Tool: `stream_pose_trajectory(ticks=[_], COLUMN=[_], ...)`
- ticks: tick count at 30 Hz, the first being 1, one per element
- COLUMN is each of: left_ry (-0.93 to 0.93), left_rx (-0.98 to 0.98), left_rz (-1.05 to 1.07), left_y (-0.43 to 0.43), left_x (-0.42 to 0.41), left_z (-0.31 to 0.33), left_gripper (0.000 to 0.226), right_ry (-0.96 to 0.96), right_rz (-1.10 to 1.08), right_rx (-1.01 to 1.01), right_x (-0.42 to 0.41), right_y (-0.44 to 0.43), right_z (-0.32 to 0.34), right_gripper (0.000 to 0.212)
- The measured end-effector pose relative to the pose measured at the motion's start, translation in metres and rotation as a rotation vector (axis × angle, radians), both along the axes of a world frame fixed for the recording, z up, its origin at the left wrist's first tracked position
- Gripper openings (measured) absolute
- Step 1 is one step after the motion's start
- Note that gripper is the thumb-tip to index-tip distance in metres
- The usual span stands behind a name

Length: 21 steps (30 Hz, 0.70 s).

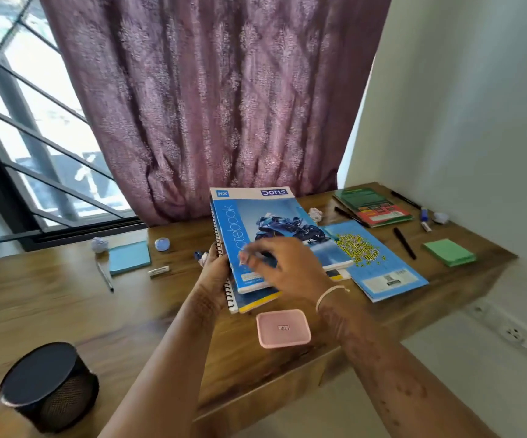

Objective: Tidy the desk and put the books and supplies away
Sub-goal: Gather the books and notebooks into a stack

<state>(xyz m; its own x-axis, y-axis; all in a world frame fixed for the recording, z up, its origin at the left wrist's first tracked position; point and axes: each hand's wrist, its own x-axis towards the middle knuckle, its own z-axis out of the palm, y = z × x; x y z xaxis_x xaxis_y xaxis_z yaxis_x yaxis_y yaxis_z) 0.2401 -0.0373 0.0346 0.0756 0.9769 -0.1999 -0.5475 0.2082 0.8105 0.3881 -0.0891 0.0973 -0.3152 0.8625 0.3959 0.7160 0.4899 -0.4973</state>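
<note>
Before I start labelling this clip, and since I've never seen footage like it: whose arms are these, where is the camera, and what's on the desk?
There is no machine here. A person wears one wide-angle camera on the head, looking forward and down, so both arms are their own. The left hand grips the spiral edge of a stack of notebooks over the wooden desk. The right hand is blurred over the top cover, so I cannot tell whether it holds anything. Around the stack lie a blue book, a pile of green books, green sticky notes, blue sticky notes, a black pen, crumpled paper, a pink box and a black mesh pot.
</note>
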Motion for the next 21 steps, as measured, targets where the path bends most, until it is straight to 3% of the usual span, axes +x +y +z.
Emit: stream_pose_trajectory(ticks=[2,4,6,8,10,13,14,16,17,19,21], left_ry=[0.014,0.036,0.039,0.044,0.064,0.106,0.131,0.205,0.197,0.168,0.156], left_rx=[-0.019,-0.020,-0.026,-0.029,-0.023,-0.034,-0.047,-0.094,-0.101,-0.095,-0.062], left_rz=[0.002,-0.016,-0.039,-0.052,-0.049,-0.010,-0.001,0.009,-0.011,-0.039,-0.072], left_y=[-0.001,-0.002,-0.003,-0.001,0.001,0.005,0.008,0.015,0.016,0.016,0.015], left_x=[0.005,0.012,0.017,0.024,0.033,0.046,0.051,0.062,0.070,0.086,0.101], left_z=[-0.002,-0.004,-0.005,-0.005,-0.004,-0.001,0.000,-0.005,-0.004,-0.001,0.003], left_gripper=[0.033,0.033,0.028,0.028,0.030,0.016,0.025,0.081,0.093,0.082,0.060], right_ry=[0.062,-0.041,0.141,0.506,0.655,0.693,0.699,0.698,0.693,0.685,0.686], right_rz=[-0.211,-0.445,-0.561,-0.501,-0.410,-0.315,-0.306,-0.284,-0.289,-0.278,-0.242], right_rx=[0.038,0.020,-0.241,-0.569,-0.749,-0.741,-0.742,-0.757,-0.761,-0.755,-0.737], right_x=[0.027,0.057,0.088,0.113,0.131,0.147,0.154,0.168,0.176,0.192,0.201], right_y=[0.010,0.025,0.038,0.049,0.053,0.056,0.058,0.065,0.071,0.081,0.080], right_z=[0.006,0.011,0.006,-0.003,-0.016,-0.023,-0.025,-0.029,-0.032,-0.037,-0.030], right_gripper=[0.038,0.039,0.050,0.058,0.054,0.044,0.046,0.056,0.064,0.075,0.062])
